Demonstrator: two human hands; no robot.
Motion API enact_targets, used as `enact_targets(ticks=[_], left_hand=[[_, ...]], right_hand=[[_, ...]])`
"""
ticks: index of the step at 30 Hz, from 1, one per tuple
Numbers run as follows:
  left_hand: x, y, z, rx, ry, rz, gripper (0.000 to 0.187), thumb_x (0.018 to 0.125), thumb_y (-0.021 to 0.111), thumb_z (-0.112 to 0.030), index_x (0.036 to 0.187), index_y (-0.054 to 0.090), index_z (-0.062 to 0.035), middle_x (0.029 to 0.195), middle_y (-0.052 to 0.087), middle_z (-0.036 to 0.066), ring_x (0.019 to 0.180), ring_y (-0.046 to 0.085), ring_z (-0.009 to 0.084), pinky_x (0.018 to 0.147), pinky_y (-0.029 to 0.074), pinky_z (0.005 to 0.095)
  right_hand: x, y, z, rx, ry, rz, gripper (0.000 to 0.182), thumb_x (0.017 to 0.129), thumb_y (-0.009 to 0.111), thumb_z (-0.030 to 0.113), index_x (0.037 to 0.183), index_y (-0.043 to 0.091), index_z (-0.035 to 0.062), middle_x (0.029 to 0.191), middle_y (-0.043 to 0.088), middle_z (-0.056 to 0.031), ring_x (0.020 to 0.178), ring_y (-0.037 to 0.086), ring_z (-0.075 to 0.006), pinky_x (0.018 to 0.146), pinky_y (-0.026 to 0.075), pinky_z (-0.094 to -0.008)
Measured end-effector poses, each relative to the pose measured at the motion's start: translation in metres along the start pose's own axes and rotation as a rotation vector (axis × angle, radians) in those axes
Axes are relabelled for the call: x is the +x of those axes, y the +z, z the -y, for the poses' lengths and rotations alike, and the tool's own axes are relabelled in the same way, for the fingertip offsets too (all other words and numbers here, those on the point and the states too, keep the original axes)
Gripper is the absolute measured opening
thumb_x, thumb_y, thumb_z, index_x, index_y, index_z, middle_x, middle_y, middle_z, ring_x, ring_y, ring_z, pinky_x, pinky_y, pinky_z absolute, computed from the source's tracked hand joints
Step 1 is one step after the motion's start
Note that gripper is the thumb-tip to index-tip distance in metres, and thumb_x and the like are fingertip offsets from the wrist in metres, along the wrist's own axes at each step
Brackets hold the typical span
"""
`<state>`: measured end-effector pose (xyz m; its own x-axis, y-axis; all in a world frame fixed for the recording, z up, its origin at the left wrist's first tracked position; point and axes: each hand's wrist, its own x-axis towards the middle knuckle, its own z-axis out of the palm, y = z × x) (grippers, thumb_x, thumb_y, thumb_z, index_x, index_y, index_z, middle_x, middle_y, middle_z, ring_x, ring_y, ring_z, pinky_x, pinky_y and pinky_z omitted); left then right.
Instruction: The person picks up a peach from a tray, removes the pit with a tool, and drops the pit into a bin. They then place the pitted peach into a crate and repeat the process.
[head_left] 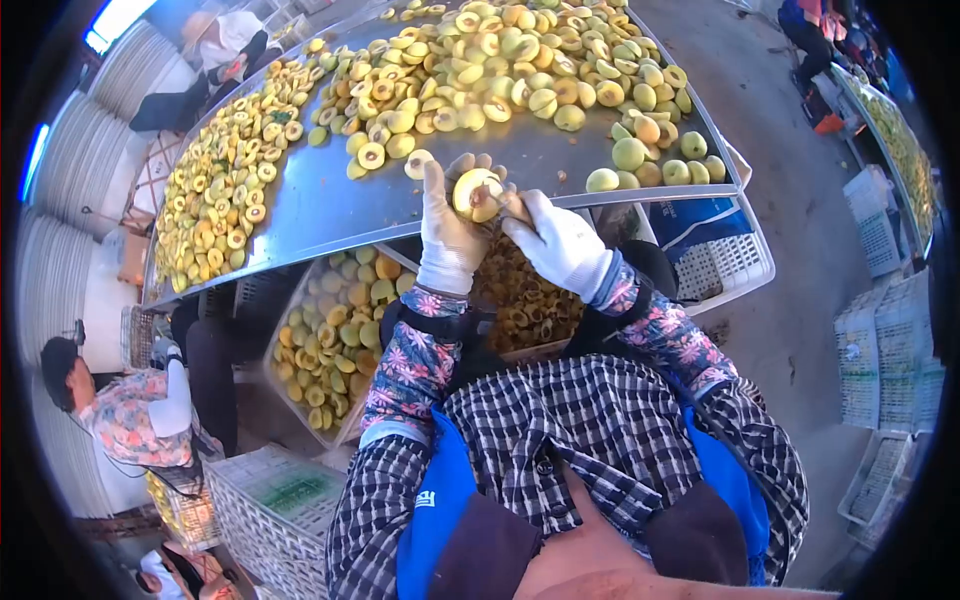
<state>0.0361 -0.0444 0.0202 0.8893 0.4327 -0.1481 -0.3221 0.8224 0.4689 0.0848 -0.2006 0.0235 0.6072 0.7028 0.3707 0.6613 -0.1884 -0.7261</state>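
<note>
My left hand [450, 225], in a stained white glove, holds a halved yellow peach [472, 196] with its cut face and brown pit turned up. The thumb stands along one side and the fingers curl behind the fruit. My right hand [562, 245], gloved in white, is closed around a short brown-handled tool [514, 207]. The tool's end meets the pit area, and its tip is hard to make out. Both hands are over the near edge of a metal table [420, 217]. Below them, a box holds many brown pits and scraps [525, 300].
Many halved peaches [450, 75] are heaped on the table, with whole green ones [630, 155] at its right corner. A crate of peaches [335, 330] stands below left. A co-worker [130, 410] sits at the left. Stacked white crates [885, 345] stand at the right.
</note>
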Motion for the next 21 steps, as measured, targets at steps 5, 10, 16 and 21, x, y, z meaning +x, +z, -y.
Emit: enact_targets(ticks=[5,10,16,21], left_hand=[[-0.010,0.005,0.000,0.022,0.030,-0.067,0.045,0.087,0.062,-0.047,0.097,0.055,-0.0040,0.103,0.059,0.015,0.096,0.059,0.0324,0.083,0.051,0.0471],[-0.013,-0.006,0.000,0.266,0.036,-0.101,0.045,0.090,0.060,-0.044,0.099,0.052,-0.0007,0.101,0.057,0.015,0.091,0.061,0.0277,0.078,0.054,0.0387],[-0.026,0.007,0.009,0.230,0.242,-0.121,0.043,0.092,0.057,-0.041,0.098,0.051,0.0015,0.098,0.058,0.014,0.091,0.062,0.0267,0.078,0.054,0.0372],[-0.022,0.005,0.001,0.247,0.153,-0.113,0.042,0.094,0.054,-0.040,0.100,0.051,0.0020,0.102,0.056,0.013,0.093,0.061,0.0269,0.082,0.053,0.0389]], right_hand=[[-0.006,0.013,0.008,-0.190,-0.108,-0.033,0.030,0.090,0.058,0.026,0.105,0.046,0.0023,0.076,0.063,-0.0212,0.071,0.063,-0.0381,0.061,0.050,-0.0448],[-0.009,0.016,-0.006,-0.161,-0.160,0.097,0.035,0.089,0.060,0.023,0.111,0.045,0.0001,0.077,0.062,-0.0225,0.071,0.063,-0.0385,0.060,0.050,-0.0434],[-0.007,0.011,-0.006,-0.069,-0.087,0.142,0.034,0.089,0.059,0.024,0.109,0.044,0.0003,0.078,0.062,-0.0216,0.072,0.062,-0.0392,0.061,0.050,-0.0441],[-0.002,0.004,-0.008,-0.196,-0.214,0.143,0.029,0.088,0.060,0.024,0.103,0.046,0.0040,0.075,0.061,-0.0195,0.069,0.062,-0.0383,0.059,0.050,-0.0428]])
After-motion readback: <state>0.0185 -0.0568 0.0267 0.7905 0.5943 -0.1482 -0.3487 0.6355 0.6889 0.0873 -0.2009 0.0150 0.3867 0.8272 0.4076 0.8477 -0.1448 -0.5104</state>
